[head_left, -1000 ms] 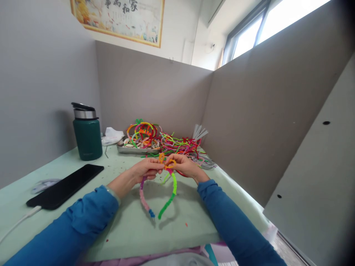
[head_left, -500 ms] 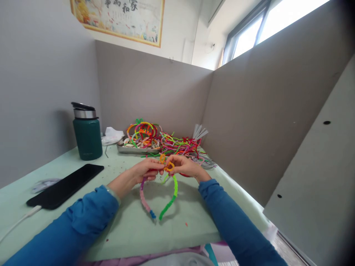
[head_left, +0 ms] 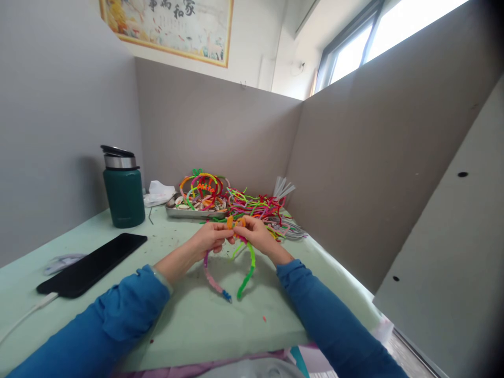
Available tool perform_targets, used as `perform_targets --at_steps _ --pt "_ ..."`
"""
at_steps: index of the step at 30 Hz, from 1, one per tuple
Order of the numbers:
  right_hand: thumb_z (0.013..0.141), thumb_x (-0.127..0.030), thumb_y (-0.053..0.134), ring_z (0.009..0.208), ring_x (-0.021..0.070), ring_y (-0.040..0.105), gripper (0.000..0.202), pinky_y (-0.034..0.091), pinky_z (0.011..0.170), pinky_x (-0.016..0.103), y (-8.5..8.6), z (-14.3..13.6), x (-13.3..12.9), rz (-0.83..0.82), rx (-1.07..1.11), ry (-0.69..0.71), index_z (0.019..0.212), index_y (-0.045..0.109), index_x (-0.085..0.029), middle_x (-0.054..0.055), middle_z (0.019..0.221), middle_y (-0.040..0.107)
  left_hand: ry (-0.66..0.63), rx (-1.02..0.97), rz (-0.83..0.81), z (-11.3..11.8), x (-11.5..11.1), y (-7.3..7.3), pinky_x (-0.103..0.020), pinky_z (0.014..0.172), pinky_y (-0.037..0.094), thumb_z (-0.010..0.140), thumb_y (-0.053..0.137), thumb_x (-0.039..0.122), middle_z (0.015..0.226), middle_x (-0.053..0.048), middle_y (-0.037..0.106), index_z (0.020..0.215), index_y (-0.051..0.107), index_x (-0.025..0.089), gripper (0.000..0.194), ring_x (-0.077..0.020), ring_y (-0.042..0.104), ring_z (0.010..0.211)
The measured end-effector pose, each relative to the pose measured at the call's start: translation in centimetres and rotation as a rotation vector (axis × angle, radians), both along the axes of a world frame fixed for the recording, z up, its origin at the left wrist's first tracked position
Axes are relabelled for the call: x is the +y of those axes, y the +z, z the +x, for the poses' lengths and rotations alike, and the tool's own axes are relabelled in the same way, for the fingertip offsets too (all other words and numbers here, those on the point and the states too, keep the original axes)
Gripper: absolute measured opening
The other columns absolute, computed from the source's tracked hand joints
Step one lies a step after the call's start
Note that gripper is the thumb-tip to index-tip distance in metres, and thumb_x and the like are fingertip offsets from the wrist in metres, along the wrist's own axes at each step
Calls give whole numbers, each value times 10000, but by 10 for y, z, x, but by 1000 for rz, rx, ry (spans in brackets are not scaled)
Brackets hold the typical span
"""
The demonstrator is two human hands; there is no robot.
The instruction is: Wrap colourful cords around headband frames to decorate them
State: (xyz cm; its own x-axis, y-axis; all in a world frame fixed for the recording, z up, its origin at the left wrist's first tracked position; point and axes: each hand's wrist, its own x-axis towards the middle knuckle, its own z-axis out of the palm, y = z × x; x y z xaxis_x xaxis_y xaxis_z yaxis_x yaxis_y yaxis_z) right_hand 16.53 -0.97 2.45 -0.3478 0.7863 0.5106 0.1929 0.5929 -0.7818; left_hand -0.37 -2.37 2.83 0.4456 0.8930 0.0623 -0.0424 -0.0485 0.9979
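Note:
A headband wrapped in fuzzy pipe cleaner (head_left: 252,262) hangs from my two hands over the table, its open ends pointing toward me. One side runs purple, pink and blue, the other bright green to darker green. Orange pipe-cleaner loops (head_left: 230,222) stand at its top. My left hand (head_left: 212,236) pinches the top of the headband beside the loops. Opposite it, my right hand (head_left: 254,233) has thumb and fingers closed on the orange loops' base. The fingers hide the exact joint. A thin light-green strand (head_left: 237,251) dangles below the top.
Behind my hands, a metal tray (head_left: 197,213) holds finished-looking colourful headbands (head_left: 205,181) and small pieces. Beside it lies a heap of pipe cleaners (head_left: 260,206). At left are a green bottle (head_left: 124,197), a white tissue (head_left: 159,193) and a black phone (head_left: 94,262) with a cable. Grey partitions enclose the table.
The headband's lower ends have swung up and to the right. My right hand has shifted slightly up and left, and its fingers now cover more of the orange loops.

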Motion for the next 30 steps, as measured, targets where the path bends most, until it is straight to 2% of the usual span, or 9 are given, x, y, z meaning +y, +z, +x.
perform_targets --at_steps 2,4,9,15,17,20,23,27,30 --pt "735 -314 548 508 70 338 236 261 484 203 -3 -4 2 96 -19 -202 597 427 -167 -57 546 393 82 4 30 2 0 0 -196 346 206 651 661 339 541 18 555 699 576 117 243 -6 226 332" --pt "733 -308 525 506 73 338 231 256 481 203 -6 -6 4 147 -51 -302 583 417 -169 -57 533 392 109 39 32 1 1 0 -193 345 218 634 668 363 597 3 588 716 584 115 274 -5 241 340" --pt "711 -324 513 500 71 348 223 253 460 196 -9 -7 6 87 -125 -245 582 418 -170 -58 532 403 71 170 45 -1 7 -7 -191 358 275 619 660 441 642 0 610 767 602 124 354 -5 248 346" --pt "699 -229 466 466 68 344 218 228 436 197 -8 -13 6 42 -202 -327 499 413 -161 -51 472 386 134 373 135 8 9 -14 -203 345 273 608 645 414 554 -1 600 673 636 125 297 -37 303 352" --pt "727 -265 468 433 66 356 233 237 420 194 -6 -12 6 -75 -172 -255 520 434 -162 -50 457 399 133 353 108 9 9 -12 -203 346 268 610 640 390 542 -3 598 671 632 123 273 -34 284 346" --pt "799 -449 427 382 73 391 342 269 393 197 1 -5 6 -305 -71 -43 629 496 -161 -36 466 459 103 267 44 5 8 -8 -204 352 257 620 635 390 567 -9 611 705 619 124 280 -20 239 333" --pt "801 -571 394 378 70 405 441 293 389 202 4 4 7 -374 12 27 706 514 -157 -7 548 534 97 226 43 -1 8 -7 -208 359 249 617 641 386 608 -12 622 727 617 128 282 -12 242 326" --pt "774 -506 497 411 66 383 350 280 416 195 2 5 6 -235 -61 -17 685 497 -167 -42 508 477 107 221 50 -2 10 -9 -210 363 230 612 648 372 599 -4 614 690 604 136 253 -9 245 327" --pt "778 -386 508 469 71 366 280 263 460 203 -2 -3 1 31 -139 -166 612 486 -162 -45 502 440 105 238 34 -1 11 -11 -210 357 196 620 639 363 574 1 607 692 604 140 237 -15 245 323"
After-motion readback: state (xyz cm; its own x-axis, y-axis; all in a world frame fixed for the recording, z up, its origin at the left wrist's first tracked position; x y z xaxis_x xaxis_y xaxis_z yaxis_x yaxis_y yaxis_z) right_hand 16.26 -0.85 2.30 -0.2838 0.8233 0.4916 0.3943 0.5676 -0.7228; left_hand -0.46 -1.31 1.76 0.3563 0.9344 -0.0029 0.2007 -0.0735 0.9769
